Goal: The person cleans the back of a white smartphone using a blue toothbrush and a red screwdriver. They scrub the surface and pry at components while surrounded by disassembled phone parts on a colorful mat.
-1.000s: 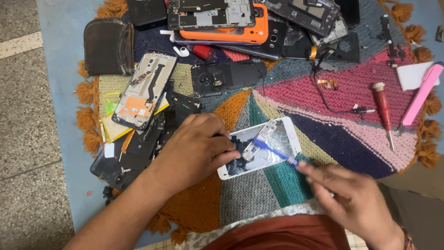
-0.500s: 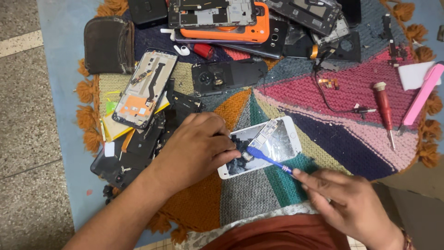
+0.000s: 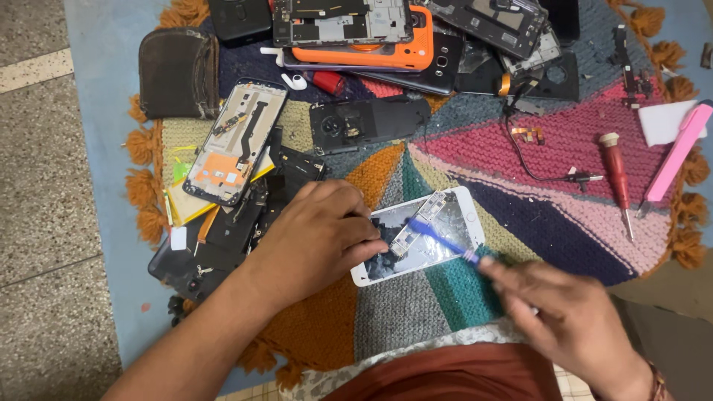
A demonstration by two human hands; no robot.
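Two hands on one job. My left hand (image 3: pixel 316 234) lies curled, palm down, over the left end of the opened white phone (image 3: pixel 420 236), fingertips pressing on its edge to pin it; nothing is gripped inside the fingers. My right hand (image 3: pixel 572 319) is closed around the handle of a blue pry tool (image 3: pixel 442 236), whose tip rests on the phone's insides near the middle. This hand is blurred.

Phone: white frame, lying tilted on the knitted rug (image 3: pixel 520 200), low centre, across the grey and teal wedges. Back is off; a silvery shield plate and a narrow dark board strip show, with dark patches toward the left end.

Around it: an orange phone case (image 3: pixel 416 48) at the top edge, a bare frame stacked on it. A black back cover (image 3: pixel 368 122) just above my left hand. A stripped frame with an orange patch (image 3: pixel 234 145) at left, lying over a yellow sheet. A small white square label (image 3: pixel 178 238) at the rug's left fringe; its print I cannot tell. A dark brown pouch (image 3: pixel 178 74) top left. A red-handled screwdriver (image 3: pixel 616 171) at right, well apart from the phone, with a pink tool (image 3: pixel 679 152) beside it, lying across a white pad (image 3: pixel 661 122).
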